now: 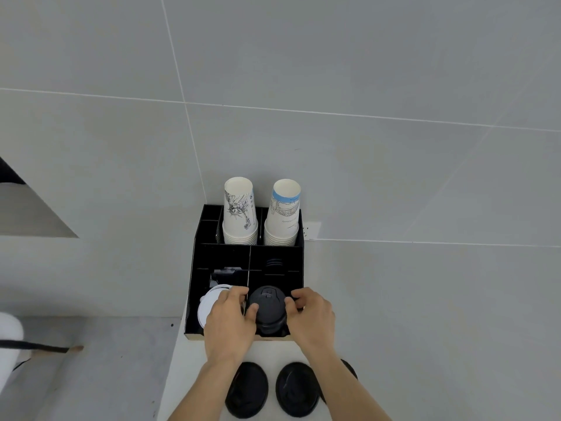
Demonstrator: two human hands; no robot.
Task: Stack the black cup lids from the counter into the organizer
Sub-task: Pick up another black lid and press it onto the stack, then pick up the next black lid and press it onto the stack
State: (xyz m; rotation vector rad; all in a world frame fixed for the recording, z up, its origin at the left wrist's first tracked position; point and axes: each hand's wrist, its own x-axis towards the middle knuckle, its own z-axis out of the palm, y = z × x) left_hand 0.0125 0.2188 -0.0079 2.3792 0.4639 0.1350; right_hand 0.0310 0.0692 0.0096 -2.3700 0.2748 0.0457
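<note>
A black organizer (223,252) stands against the wall on the white counter. In its front right compartment sits a stack of black cup lids (268,311). My left hand (229,319) grips the stack's left side and my right hand (311,316) grips its right side. Two loose black lids lie on the counter near me, one (247,390) between my forearms and one (296,390) beside it. A third black lid (349,370) peeks out from under my right forearm.
White lids (208,303) fill the organizer's front left compartment. Two stacks of upside-down paper cups (239,214) (283,217) stand in the back compartments. A grey tiled wall (394,147) rises behind. The counter's left edge (173,360) drops to a grey floor.
</note>
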